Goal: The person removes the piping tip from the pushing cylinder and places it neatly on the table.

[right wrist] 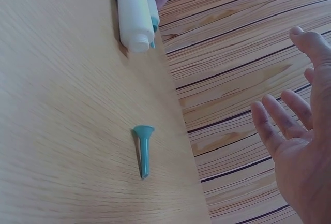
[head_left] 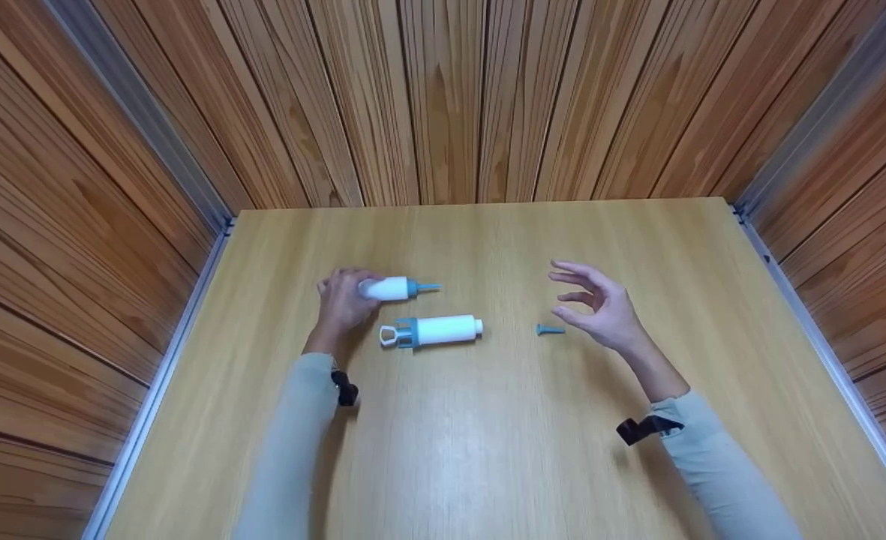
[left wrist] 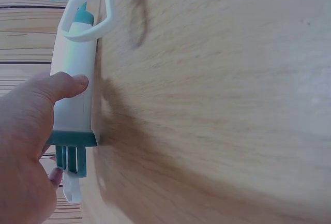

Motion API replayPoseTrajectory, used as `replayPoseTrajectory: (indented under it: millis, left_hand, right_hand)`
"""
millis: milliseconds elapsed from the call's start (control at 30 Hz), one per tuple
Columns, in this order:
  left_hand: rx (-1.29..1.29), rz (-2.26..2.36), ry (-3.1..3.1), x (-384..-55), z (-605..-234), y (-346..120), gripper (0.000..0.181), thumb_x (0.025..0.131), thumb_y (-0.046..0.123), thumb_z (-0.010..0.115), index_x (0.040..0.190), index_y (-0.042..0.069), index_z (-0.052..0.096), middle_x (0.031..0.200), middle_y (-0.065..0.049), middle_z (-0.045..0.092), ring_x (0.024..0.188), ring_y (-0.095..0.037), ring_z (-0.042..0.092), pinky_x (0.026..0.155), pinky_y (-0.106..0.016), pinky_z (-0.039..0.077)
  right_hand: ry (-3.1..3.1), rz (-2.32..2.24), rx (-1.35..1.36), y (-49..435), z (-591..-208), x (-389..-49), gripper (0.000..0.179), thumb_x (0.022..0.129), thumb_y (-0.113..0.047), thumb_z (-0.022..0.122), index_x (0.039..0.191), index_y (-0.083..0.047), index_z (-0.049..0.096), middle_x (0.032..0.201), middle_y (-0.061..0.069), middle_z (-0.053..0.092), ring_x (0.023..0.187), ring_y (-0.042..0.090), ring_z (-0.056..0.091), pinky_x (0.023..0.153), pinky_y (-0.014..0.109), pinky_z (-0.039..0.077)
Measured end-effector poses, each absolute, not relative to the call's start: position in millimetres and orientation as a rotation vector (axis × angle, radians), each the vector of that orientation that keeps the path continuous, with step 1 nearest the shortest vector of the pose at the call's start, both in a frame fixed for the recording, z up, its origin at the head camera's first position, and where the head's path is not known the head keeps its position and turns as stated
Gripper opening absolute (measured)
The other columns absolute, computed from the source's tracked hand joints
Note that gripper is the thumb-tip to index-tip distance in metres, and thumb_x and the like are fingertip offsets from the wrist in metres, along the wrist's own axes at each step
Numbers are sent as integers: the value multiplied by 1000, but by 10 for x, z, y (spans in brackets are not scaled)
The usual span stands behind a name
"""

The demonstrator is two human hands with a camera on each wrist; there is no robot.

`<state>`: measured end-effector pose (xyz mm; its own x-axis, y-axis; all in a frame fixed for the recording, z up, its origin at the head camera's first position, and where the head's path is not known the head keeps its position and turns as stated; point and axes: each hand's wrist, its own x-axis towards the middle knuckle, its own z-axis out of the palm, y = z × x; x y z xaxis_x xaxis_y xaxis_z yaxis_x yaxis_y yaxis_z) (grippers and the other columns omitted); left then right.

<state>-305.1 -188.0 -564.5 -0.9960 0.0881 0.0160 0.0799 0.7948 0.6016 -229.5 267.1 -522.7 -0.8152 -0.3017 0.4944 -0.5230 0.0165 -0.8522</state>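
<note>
My left hand grips a white syringe with teal fittings. The thumb lies across its barrel in the left wrist view, and the other fingers are mostly hidden behind. A narrow teal nozzle on this syringe points right. Nearer to me lies a second white syringe, its white ring handle to the left and its bare tip to the right. My right hand hovers with fingers spread and slightly bent, holding nothing. Just left of its thumb, a loose teal nozzle lies on the table, flared end leftward.
A light wood table carries all these things. Wood-plank walls enclose its back and both sides, with grey metal rails along the side edges. A black wrist strap is on each sleeve.
</note>
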Motion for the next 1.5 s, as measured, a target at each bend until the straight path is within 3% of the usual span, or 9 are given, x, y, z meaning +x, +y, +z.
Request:
replayPoseTrajectory:
  millis: [200,1133,1500]
  left_hand:
    - [135,1013,2948,-3061,-5622,-1908,37,99,10,84,136,13,80,154,-18,71,153,-43,52,131,-68,23]
    - [224,1038,3037,-2953,-5411,-1931,40,95,13,88,135,14,81,151,-19,73,150,-43,55,126,-67,27]
    - [286,1039,3029,-2896,-5384,-1878,40,97,17,88,136,14,81,152,-19,72,151,-43,54,125,-68,25]
  right_hand:
    - [-2121,1871,879,2690,-5196,-2298,66,88,26,75,150,21,52,156,-16,69,140,10,71,105,24,64]
    - [-2150,1832,802,2747,-5257,-2412,67,90,24,77,152,18,53,155,-19,67,139,12,72,105,23,63]
    - [-2181,1813,767,2737,-5273,-2427,68,90,22,78,153,15,54,154,-20,67,139,20,72,105,23,64]
